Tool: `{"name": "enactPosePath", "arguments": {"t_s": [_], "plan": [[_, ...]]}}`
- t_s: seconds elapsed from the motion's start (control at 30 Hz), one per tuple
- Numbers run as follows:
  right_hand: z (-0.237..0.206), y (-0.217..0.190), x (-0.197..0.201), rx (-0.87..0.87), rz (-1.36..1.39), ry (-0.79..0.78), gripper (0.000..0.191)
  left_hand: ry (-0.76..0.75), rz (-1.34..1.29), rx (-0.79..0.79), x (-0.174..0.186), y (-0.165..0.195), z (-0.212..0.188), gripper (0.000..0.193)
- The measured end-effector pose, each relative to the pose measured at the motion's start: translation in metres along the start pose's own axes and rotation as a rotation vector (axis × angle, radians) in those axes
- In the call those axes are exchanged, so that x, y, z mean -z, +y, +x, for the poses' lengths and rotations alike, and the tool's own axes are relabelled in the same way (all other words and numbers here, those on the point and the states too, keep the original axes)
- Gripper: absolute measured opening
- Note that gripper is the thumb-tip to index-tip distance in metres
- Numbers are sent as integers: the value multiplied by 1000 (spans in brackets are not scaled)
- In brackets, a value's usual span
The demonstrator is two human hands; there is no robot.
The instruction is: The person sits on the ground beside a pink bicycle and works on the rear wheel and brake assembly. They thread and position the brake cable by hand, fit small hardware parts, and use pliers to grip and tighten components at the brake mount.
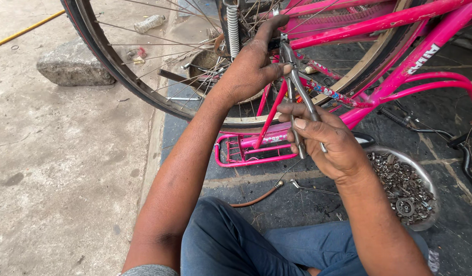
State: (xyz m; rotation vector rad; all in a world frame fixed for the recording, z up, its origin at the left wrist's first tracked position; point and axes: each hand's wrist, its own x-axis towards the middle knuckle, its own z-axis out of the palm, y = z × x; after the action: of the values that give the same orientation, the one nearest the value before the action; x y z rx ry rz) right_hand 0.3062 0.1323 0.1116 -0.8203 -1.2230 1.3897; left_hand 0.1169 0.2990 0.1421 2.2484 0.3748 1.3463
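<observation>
Pliers [297,87] tips hidden behind left hand [251,69]

Soft, even daylight fills the scene, casting only faint shadows with no harsh glare, and the picture stays sharp with slight wide-angle stretch at the edges.

A white lettered label [425,52] runs along the slanted pink frame tube at upper right. A colourful patterned sticker strip [325,92], perhaps floral, wraps a thinner pink stay below it.
</observation>
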Motion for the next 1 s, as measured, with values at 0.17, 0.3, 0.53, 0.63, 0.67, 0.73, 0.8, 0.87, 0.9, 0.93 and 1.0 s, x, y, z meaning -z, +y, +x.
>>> {"name": "enactPosePath", "arguments": {"t_s": [0.17, 0.3, 0.53, 0.63, 0.67, 0.73, 0.8, 0.87, 0.9, 0.93, 1.0], "plan": [[5, 24, 0, 120, 164, -77, 35, -27, -15, 61, 3, 3, -1, 113], [15, 58, -27, 145, 1162, -459, 37, -26, -51, 37, 4, 4, 0, 118], [15, 46, -15, 50, 615, -379, 64, -31, -34, 23, 2, 1, 3, 107], [6, 23, -8, -16, 336, -295, 76, -20, -31, 16, 0, -1, 3, 100], [6, 15, -7, -33, 262, -269, 79, -15, -33, 20, 0, -2, 3, 98], [6, 1, -9, -97, 199, -248, 80, -10, -34, 4, -1, -3, 3, 95], [6, -8, -11, -126, 139, -228, 79, -10, -35, -1, -1, -4, 3, 93], [6, -13, -12, -120, 82, -207, 76, -17, -41, 6, -1, -5, 4, 92], [6, -14, -12, -128, 26, -168, 74, -17, -38, 3, -1, -5, 4, 91], [7, -15, -12, -136, -31, -130, 72, -17, -36, 1, -1, -5, 4, 91], [7, -14, -11, -133, -109, -52, 68, -21, -38, -2, -1, -6, 5, 90]]}}
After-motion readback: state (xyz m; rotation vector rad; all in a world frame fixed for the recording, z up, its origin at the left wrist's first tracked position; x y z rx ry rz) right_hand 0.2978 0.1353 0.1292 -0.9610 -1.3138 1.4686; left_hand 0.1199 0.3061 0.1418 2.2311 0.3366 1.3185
